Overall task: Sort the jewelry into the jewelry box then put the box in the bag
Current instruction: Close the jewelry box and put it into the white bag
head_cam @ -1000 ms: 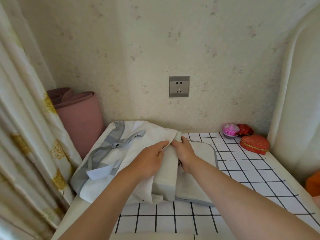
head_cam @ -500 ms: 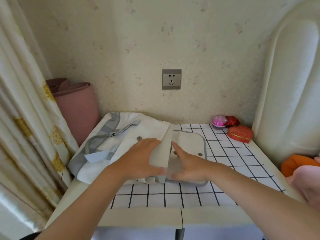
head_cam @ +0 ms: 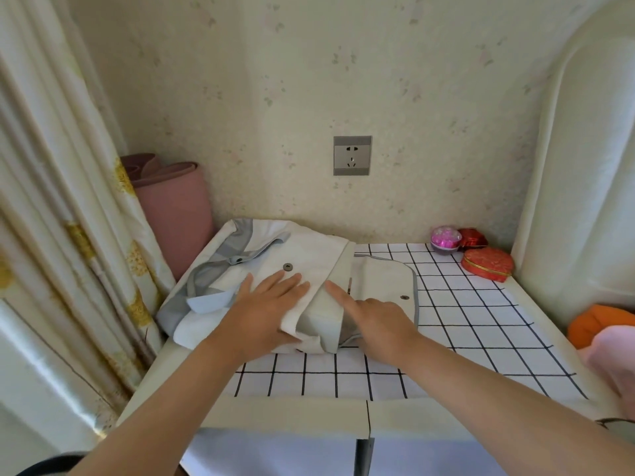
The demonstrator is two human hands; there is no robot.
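A white bag [head_cam: 309, 255] with grey straps lies at the back left of the checked table [head_cam: 464, 321]. Its snap flap [head_cam: 381, 276] is folded out to the right. The pale grey jewelry box [head_cam: 319, 324] sits in the bag's mouth, and only its near end shows. My left hand [head_cam: 271, 304] lies spread on the bag's upper layer, with the thumb at the fabric's edge beside the box. My right hand [head_cam: 374, 317] rests on the flap with its forefinger stretched out along the box's top. No loose jewelry is in sight.
A red heart-shaped tin [head_cam: 488, 264], a small red box [head_cam: 473, 238] and a pink glitter ball [head_cam: 446, 238] stand at the back right corner. A rolled pink mat [head_cam: 175, 207] and a curtain [head_cam: 51, 201] are on the left, a white padded panel [head_cam: 584, 166] and an orange bundle [head_cam: 598, 321] on the right.
Both hands have come down from the bag's far rim to its near end. The upper layer, held up earlier, now lies lower over the box. The view has pulled back.
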